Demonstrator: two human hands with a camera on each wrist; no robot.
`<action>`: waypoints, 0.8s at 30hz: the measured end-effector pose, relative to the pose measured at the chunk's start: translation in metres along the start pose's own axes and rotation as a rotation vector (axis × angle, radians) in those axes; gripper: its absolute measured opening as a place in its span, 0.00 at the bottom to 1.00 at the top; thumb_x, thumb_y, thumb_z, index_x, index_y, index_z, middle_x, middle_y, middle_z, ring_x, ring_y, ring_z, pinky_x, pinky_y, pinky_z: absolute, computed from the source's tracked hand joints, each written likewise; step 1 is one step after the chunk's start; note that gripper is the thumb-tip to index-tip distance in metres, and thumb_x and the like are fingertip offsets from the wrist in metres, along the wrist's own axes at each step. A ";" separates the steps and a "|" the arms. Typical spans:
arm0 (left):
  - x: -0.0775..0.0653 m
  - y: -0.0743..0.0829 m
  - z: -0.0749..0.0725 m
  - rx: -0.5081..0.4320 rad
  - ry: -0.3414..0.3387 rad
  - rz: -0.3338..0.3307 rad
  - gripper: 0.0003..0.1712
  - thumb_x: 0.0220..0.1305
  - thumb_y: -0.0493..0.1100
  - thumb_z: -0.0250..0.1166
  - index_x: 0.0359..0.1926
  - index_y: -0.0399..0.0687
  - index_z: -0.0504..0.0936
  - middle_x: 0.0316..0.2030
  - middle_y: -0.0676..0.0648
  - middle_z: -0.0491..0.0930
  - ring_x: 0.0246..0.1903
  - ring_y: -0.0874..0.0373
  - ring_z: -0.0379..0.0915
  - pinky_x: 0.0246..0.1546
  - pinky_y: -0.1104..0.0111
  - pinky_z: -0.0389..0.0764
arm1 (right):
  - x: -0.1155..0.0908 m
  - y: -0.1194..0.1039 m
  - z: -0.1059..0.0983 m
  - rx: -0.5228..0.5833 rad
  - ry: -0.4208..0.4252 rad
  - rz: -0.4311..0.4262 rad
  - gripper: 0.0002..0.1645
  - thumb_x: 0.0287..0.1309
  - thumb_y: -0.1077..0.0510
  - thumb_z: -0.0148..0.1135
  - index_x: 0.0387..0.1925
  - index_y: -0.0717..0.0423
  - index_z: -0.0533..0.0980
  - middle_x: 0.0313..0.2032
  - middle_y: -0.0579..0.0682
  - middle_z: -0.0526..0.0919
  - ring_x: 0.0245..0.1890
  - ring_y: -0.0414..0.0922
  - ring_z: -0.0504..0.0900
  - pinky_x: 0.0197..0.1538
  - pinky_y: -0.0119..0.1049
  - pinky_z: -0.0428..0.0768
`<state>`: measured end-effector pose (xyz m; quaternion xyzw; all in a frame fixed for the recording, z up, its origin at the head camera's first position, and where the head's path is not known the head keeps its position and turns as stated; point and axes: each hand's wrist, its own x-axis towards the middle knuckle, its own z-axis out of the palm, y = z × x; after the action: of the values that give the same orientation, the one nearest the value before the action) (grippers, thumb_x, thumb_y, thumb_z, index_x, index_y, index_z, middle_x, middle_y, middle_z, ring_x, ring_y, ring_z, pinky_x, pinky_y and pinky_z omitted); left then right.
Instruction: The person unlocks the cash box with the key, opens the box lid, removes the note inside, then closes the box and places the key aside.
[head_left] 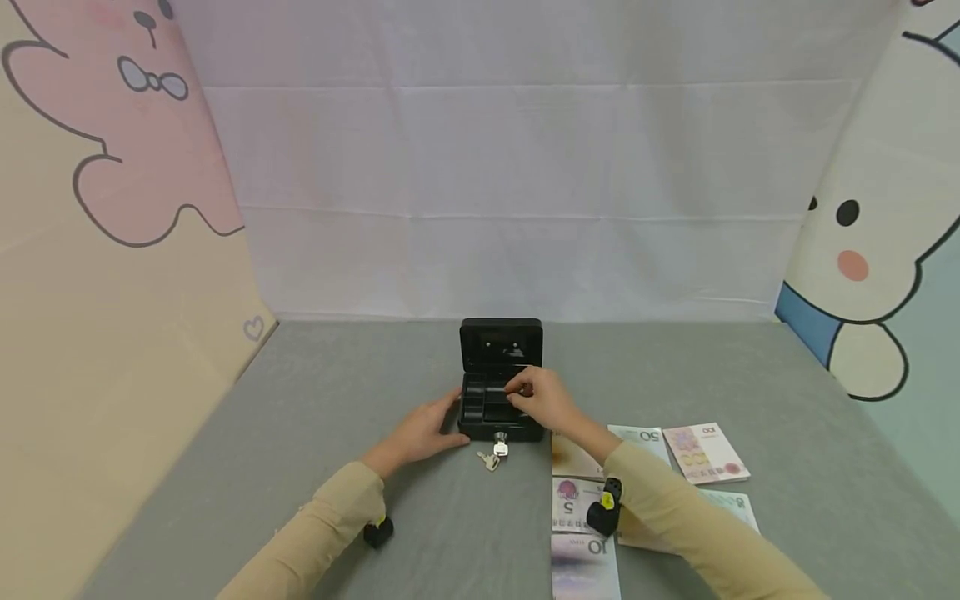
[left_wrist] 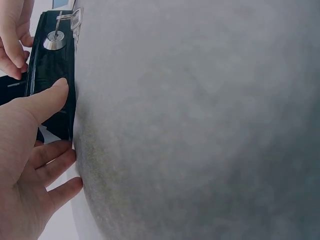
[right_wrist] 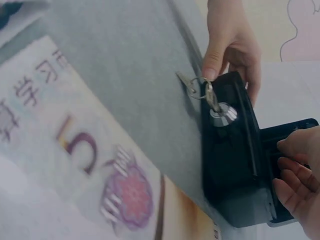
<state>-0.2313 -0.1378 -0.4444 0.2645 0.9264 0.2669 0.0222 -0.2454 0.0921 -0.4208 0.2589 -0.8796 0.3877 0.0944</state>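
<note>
A black cash box (head_left: 500,432) stands on the grey table with its lid (head_left: 501,345) raised and a compartmented tray (head_left: 472,400) inside. A key ring with keys (head_left: 491,460) hangs from the silver lock (right_wrist: 223,115) on its front. My left hand (head_left: 423,429) rests against the box's left front corner, thumb on the front face, straight fingers along the side. Over the right part of the tray is my right hand (head_left: 546,400), thumb and bent fingers reaching down into it. I cannot tell whether those fingertips pinch anything.
To the right of the box lie paper banknotes: a 5 note (head_left: 572,505), a 10 note (head_left: 585,567), a 50 note (head_left: 640,435) and a reddish 100 note (head_left: 707,453). The right sleeve (head_left: 675,508) passes over several of them. A white cloth wall (head_left: 517,167) stands behind the table.
</note>
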 end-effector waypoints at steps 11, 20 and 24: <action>0.001 -0.002 -0.007 -0.012 -0.003 -0.001 0.47 0.49 0.54 0.69 0.63 0.34 0.61 0.53 0.38 0.73 0.53 0.46 0.69 0.52 0.55 0.70 | -0.002 0.004 -0.030 0.055 0.088 0.035 0.10 0.51 0.67 0.62 0.37 0.68 0.77 0.35 0.58 0.81 0.32 0.50 0.78 0.34 0.39 0.77; 0.013 -0.002 -0.026 -0.053 0.020 -0.085 0.43 0.58 0.59 0.58 0.66 0.39 0.57 0.62 0.40 0.64 0.59 0.46 0.62 0.57 0.53 0.65 | 0.001 0.016 -0.044 0.041 0.169 0.121 0.13 0.51 0.64 0.64 0.37 0.69 0.76 0.37 0.61 0.80 0.36 0.53 0.78 0.38 0.45 0.77; 0.026 -0.004 -0.036 -0.038 0.066 -0.091 0.42 0.60 0.58 0.57 0.67 0.39 0.55 0.62 0.40 0.63 0.60 0.46 0.60 0.58 0.53 0.63 | 0.003 0.023 -0.047 0.032 0.198 0.162 0.15 0.50 0.62 0.65 0.37 0.68 0.74 0.36 0.63 0.79 0.36 0.54 0.78 0.39 0.46 0.77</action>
<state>-0.2624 -0.1449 -0.4135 0.2127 0.9324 0.2919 0.0089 -0.2613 0.1378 -0.4023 0.1489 -0.8777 0.4319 0.1449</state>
